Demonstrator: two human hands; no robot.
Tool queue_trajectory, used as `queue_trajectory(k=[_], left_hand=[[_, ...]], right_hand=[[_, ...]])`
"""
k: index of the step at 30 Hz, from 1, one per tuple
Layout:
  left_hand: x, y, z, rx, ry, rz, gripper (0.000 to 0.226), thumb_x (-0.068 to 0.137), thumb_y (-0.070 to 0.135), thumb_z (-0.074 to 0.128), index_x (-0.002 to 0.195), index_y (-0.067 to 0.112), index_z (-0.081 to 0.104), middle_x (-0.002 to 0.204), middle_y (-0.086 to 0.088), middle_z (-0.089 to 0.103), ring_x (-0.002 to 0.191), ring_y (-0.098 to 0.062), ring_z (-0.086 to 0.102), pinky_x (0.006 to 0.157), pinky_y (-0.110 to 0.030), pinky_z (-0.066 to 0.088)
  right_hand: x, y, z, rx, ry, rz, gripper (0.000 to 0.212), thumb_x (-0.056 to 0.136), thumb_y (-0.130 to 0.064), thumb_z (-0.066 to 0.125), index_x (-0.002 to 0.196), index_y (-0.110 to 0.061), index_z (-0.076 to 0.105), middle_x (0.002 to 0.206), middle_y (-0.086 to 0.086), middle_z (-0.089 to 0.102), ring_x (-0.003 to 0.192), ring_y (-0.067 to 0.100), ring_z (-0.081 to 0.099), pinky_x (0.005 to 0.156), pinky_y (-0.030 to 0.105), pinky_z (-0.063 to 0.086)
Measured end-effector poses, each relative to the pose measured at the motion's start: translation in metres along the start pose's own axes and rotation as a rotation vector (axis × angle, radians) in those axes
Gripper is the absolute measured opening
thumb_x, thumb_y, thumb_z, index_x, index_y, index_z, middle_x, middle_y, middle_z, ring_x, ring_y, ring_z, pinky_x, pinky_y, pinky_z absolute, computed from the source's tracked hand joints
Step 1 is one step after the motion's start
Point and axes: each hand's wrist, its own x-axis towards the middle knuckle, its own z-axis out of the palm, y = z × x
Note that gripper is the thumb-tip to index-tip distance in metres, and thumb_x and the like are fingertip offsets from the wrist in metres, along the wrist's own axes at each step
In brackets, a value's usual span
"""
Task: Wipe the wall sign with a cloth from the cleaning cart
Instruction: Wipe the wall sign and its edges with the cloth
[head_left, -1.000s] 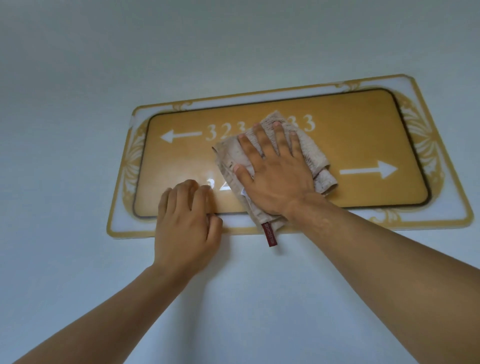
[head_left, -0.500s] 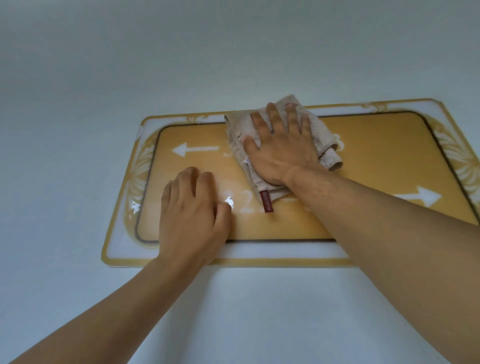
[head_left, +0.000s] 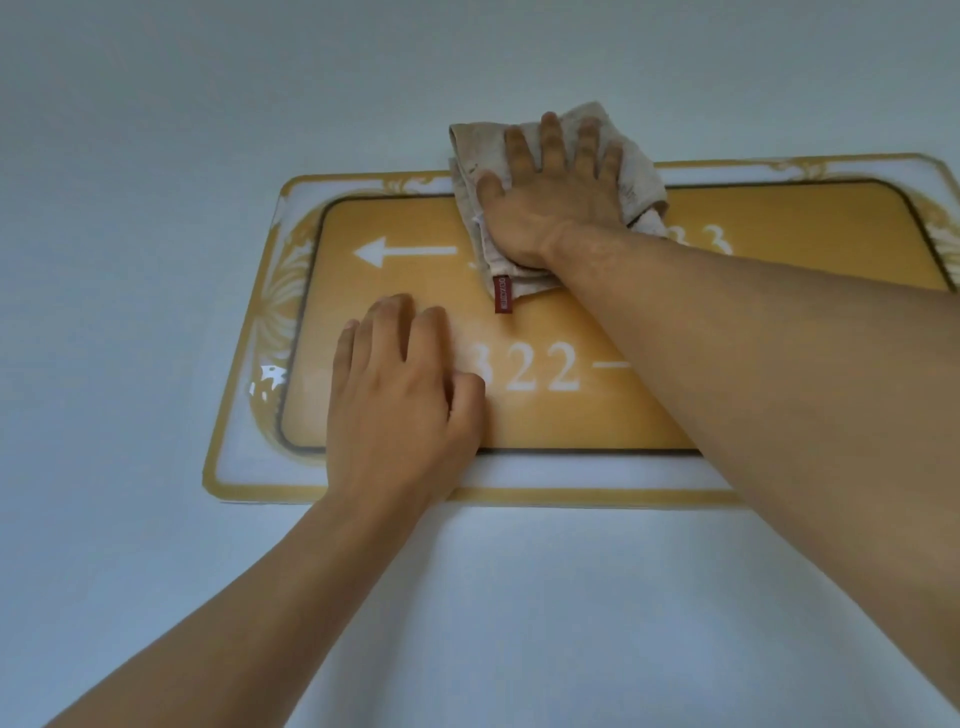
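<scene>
A golden wall sign (head_left: 395, 280) with white arrows, room numbers and a pale ornate border hangs on the wall. My right hand (head_left: 550, 197) lies flat with spread fingers on a folded beige cloth (head_left: 475, 150) that has a small red tag, pressing it against the sign's top edge; part of the cloth laps onto the wall above. My left hand (head_left: 400, 400) rests flat on the sign's lower left part, fingers together, holding nothing. My right forearm covers the sign's lower right area.
The pale bluish-white wall (head_left: 156, 130) surrounds the sign on all sides. The sign's right end runs out of view.
My right hand has pushed the cloth upward from the sign's middle to its top edge. My left hand has stayed on the lower left part. The view has moved closer.
</scene>
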Motion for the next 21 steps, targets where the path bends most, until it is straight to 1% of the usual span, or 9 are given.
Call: queue_trajectory(k=[4,9,14,17,21], left_hand=[[-0.001,0.002,-0.002,0.027,0.001,0.003,0.047,0.084,0.029,0.043,0.127,0.01,0.053,0.14,-0.015,0.047,0.129,-0.032,0.042,0.113,-0.052,0.031],[-0.005,0.006,-0.002,0.07,-0.009,-0.017,0.046,0.086,0.028,0.041,0.126,0.007,0.052,0.141,-0.018,0.046,0.133,-0.035,0.041,0.114,-0.052,0.03],[-0.033,0.002,-0.005,0.11,0.03,-0.066,0.04,0.084,0.024,0.047,0.117,0.002,0.053,0.13,-0.023,0.047,0.126,-0.042,0.044,0.109,-0.052,0.035],[-0.043,-0.003,-0.007,0.097,0.036,-0.07,0.039,0.084,0.022,0.044,0.114,0.0,0.054,0.125,-0.024,0.049,0.124,-0.043,0.046,0.106,-0.055,0.036],[-0.051,-0.007,-0.011,0.071,0.003,-0.045,0.041,0.087,0.021,0.04,0.12,0.002,0.054,0.135,-0.024,0.048,0.129,-0.042,0.042,0.109,-0.056,0.034]], right_hand=[[-0.012,-0.001,0.002,0.016,-0.004,-0.022,0.069,0.097,-0.061,0.01,0.158,-0.031,-0.001,0.167,0.002,-0.009,0.151,0.035,-0.016,0.12,0.054,-0.011],[-0.058,-0.002,0.011,-0.004,0.014,-0.07,0.07,0.096,-0.06,0.01,0.158,-0.03,-0.001,0.167,0.002,-0.01,0.151,0.035,-0.016,0.119,0.055,-0.011],[-0.097,0.004,0.016,-0.002,0.017,-0.14,0.07,0.096,-0.06,0.007,0.158,-0.029,-0.002,0.167,0.004,-0.011,0.151,0.035,-0.017,0.119,0.056,-0.01],[-0.121,0.002,0.02,-0.004,0.024,-0.15,0.07,0.097,-0.06,0.007,0.158,-0.028,-0.003,0.167,0.004,-0.012,0.151,0.036,-0.017,0.119,0.056,-0.009],[-0.146,0.002,0.022,-0.017,0.012,-0.177,0.07,0.097,-0.059,0.007,0.158,-0.027,-0.005,0.166,0.005,-0.013,0.15,0.036,-0.019,0.119,0.057,-0.009]])
